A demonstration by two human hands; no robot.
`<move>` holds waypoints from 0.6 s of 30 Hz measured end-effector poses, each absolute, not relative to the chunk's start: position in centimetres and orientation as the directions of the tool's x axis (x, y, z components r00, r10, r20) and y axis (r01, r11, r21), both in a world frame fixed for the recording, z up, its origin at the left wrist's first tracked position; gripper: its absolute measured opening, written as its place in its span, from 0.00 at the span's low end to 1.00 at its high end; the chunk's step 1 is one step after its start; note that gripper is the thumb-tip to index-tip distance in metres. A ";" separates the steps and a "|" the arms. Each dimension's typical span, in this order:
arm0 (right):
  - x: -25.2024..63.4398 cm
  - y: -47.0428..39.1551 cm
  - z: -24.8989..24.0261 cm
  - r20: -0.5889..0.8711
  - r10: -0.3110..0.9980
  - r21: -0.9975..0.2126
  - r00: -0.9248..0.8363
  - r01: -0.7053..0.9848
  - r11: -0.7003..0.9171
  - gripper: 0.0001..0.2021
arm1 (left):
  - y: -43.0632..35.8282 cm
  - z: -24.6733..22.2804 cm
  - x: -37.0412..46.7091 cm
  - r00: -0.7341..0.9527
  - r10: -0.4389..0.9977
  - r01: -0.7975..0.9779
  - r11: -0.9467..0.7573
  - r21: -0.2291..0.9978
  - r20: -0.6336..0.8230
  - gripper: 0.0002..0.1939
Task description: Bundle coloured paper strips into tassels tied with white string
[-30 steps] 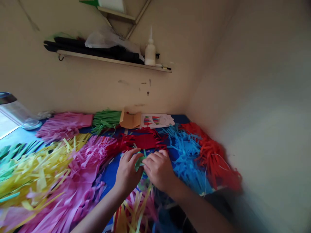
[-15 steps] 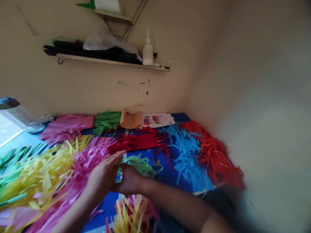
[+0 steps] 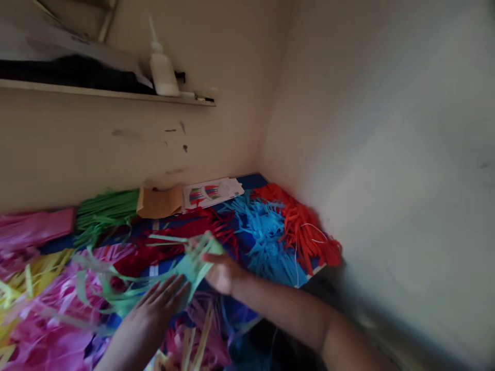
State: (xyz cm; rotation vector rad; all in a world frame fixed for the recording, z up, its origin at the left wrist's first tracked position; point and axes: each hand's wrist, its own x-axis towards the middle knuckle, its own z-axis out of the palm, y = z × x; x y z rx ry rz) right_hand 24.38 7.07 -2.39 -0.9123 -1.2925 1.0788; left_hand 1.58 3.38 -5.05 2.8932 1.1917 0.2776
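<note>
Light green fringed paper [image 3: 197, 260] is stretched between my hands above the table, its loose strips trailing to the left. My right hand [image 3: 224, 270] grips its right end, the thumb on the near side. Flat against the green paper lies my left hand [image 3: 164, 299], fingers extended and pointing up and right. Behind them rests dark red fringed paper [image 3: 201, 224]. Pink fringes [image 3: 58, 309] spread to the left, and a pink and yellow bunch [image 3: 197, 335] sits below my hands.
Blue fringes [image 3: 266, 232] and orange-red fringes [image 3: 305, 226] lie at the right, by the wall. Along the back are green fringes [image 3: 108, 208], a brown paper piece [image 3: 160, 202] and a printed sheet [image 3: 212, 191]. A shelf [image 3: 116, 96] holds a white bottle [image 3: 163, 73].
The view has swung to the right. The light green paper, earlier low behind my hands, is now raised and spread between them, and my hands have moved apart.
</note>
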 end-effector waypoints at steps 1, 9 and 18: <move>26.9 7.2 -2.1 0.229 0.973 -0.964 0.019 -0.131 0.230 0.16 | 3.6 -5.5 3.0 0.696 0.710 0.705 -0.704 0.083 0.108 0.37; 32.6 3.5 -1.5 0.601 0.798 -0.672 0.043 0.568 0.476 0.24 | 3.7 -6.6 6.5 0.639 0.769 0.751 -0.618 0.235 -0.021 0.36; 27.8 5.3 -6.3 0.107 0.855 -0.487 -0.507 0.723 0.490 0.09 | 3.8 -6.8 4.4 0.545 0.831 0.809 -0.556 0.192 0.112 0.25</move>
